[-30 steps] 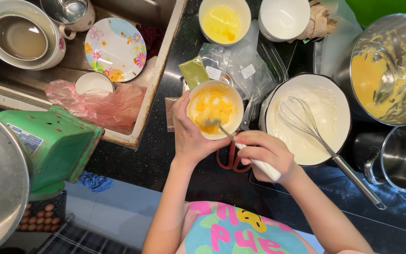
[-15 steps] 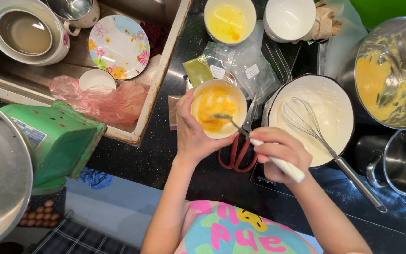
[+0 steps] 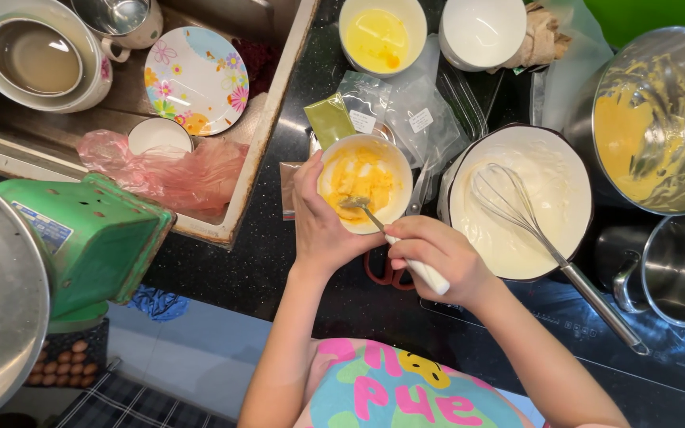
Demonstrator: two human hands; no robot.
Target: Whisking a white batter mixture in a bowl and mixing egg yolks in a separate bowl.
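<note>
Left hand point(image 3: 323, 230) wraps small ceramic bowl point(image 3: 365, 192) of yellow batter on dark counter point(image 3: 279, 254); right hand point(image 3: 434, 255) pinches white-handled spoon point(image 3: 390, 234) inside; bowl likely light, rigid, breakable, slick; grip its side wall.

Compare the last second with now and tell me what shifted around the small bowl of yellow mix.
Little changed. The right hand keeps its grip on the white-handled fork, whose tines have moved slightly within the yellow mix as it stirs. The left hand still cups the small bowl in the same spot. The big bowl of white batter with its whisk stayed put.
</note>
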